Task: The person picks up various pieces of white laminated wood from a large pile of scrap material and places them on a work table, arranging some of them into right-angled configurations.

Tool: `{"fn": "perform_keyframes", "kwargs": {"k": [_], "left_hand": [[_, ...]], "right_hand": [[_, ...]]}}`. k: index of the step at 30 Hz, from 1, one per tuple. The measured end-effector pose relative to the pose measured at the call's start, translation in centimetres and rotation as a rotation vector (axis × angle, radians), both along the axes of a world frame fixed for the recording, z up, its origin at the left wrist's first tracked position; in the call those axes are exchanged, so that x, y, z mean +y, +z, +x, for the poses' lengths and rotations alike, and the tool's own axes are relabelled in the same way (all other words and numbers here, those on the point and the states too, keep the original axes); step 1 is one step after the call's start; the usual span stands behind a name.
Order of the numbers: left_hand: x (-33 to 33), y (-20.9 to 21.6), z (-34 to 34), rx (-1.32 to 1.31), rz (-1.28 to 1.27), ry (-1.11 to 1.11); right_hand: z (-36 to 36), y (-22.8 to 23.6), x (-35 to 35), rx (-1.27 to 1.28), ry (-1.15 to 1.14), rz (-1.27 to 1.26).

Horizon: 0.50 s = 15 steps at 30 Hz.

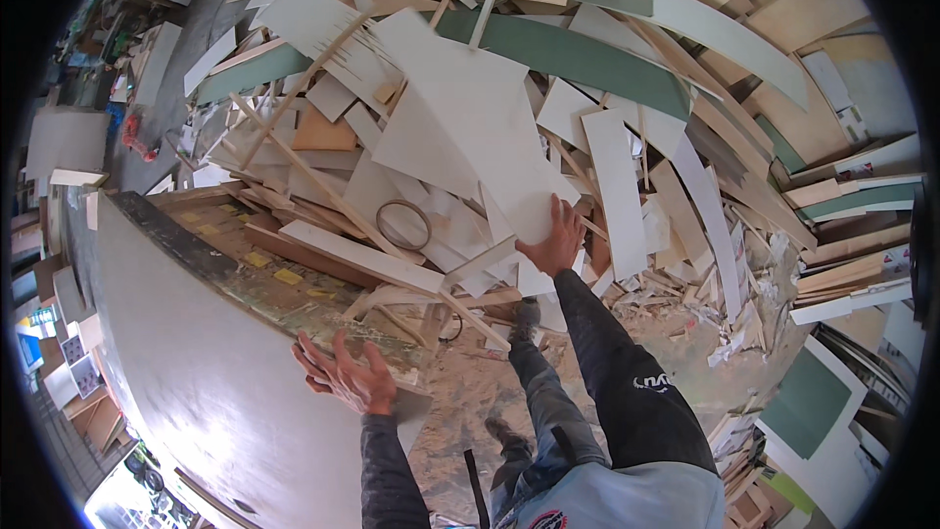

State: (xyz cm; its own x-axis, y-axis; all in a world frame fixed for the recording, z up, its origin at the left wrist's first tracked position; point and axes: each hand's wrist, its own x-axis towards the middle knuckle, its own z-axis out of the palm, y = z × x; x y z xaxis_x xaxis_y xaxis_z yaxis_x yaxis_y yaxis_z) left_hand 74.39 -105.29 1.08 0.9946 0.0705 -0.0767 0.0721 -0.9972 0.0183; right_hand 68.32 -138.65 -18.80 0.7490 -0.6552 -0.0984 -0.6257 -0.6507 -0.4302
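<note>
My right hand (555,237) reaches forward to the near end of a long white board (470,118) lying on a heap of offcuts. Its fingers are spread and seem to touch the board's corner; I see no grip round the edge. My left hand (347,374) is over the edge of a large pale panel (215,362) on the left, fingers stretched apart and nothing in them. Whether its palm touches the panel is unclear. Near the right hand stand a narrow white strip (617,194) and a thin wooden batten (328,191).
The heap holds long green boards (578,57), a round ring (403,225) and several wooden strips. A worn bench (264,260) borders the panel. More boards (852,269) are stacked at the right. Splinters and dust cover the floor (676,333) by my legs.
</note>
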Motion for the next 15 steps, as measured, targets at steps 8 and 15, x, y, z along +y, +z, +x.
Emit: {"fn": "perform_keyframes", "kwargs": {"k": [8, 15], "left_hand": [[0.4, -0.5, -0.3, -0.019, 0.008, -0.025], [0.3, -0.7, -0.3, -0.01, 0.005, -0.031]], "right_hand": [[-3.2, -4.0, -1.7, -0.093, -0.263, 0.084], [-10.3, -8.2, -5.2, -0.078, -0.183, 0.345]]}}
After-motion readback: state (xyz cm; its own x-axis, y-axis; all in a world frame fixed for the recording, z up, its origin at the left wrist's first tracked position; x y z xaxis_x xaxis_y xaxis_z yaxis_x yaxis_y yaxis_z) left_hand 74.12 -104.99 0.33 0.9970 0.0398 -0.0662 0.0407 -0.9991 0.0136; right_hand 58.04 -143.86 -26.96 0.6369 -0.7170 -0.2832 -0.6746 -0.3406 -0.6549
